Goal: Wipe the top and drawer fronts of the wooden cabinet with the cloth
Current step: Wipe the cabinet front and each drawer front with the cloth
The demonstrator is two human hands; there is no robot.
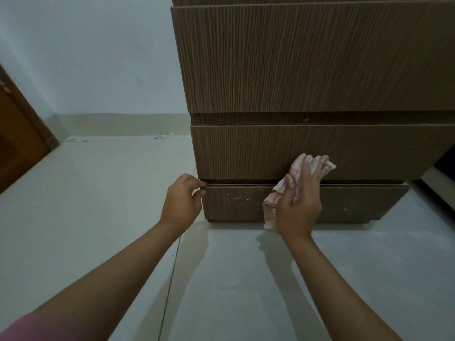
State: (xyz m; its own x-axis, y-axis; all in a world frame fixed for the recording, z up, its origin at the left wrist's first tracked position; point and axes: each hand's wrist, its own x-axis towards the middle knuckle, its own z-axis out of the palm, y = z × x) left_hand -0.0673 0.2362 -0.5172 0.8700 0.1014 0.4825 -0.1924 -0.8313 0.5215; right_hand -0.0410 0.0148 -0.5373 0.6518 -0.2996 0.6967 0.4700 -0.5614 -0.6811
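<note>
Two bare forearms reach over a pale floor (98, 193) toward a wooden cabinet (307, 57). The right hand (299, 205) clamps a red-and-white cloth (295, 169) against the drawer fronts, where the lowest drawer (234, 203) meets the one above. The left hand (182, 200) pinches that lowest drawer's top left corner, fingers curled. A brown door (17, 134) stands far left.
</note>
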